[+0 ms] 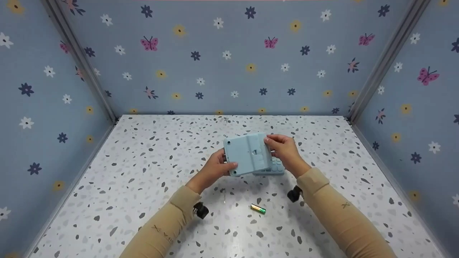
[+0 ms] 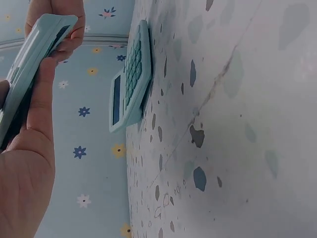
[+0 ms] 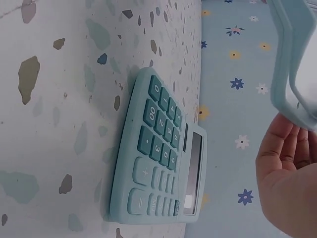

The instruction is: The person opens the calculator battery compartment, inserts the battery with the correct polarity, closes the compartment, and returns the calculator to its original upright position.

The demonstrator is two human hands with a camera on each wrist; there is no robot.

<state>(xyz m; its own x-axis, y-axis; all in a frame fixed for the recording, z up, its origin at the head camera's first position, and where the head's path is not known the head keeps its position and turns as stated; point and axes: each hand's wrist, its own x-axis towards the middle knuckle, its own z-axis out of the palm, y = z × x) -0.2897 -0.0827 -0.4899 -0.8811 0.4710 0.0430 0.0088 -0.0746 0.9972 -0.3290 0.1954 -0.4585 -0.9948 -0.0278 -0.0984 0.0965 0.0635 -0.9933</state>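
A light blue calculator is held above the table, its back turned up and a small dark mark showing in the raised part. The left hand grips its left end, thumb on the back and fingers underneath; the left wrist view shows this hand from the side. At the opposite end, the right hand pinches the edge between thumb and fingers. Its fingers curl under the case in the right wrist view. Partly hidden behind lies a second calculator, keys up on the table.
A green and gold battery lies on the speckled white table, nearer the person than the calculators. Flower-patterned blue panels wall the table at the back and both sides. Black wrist devices hang below the sleeves.
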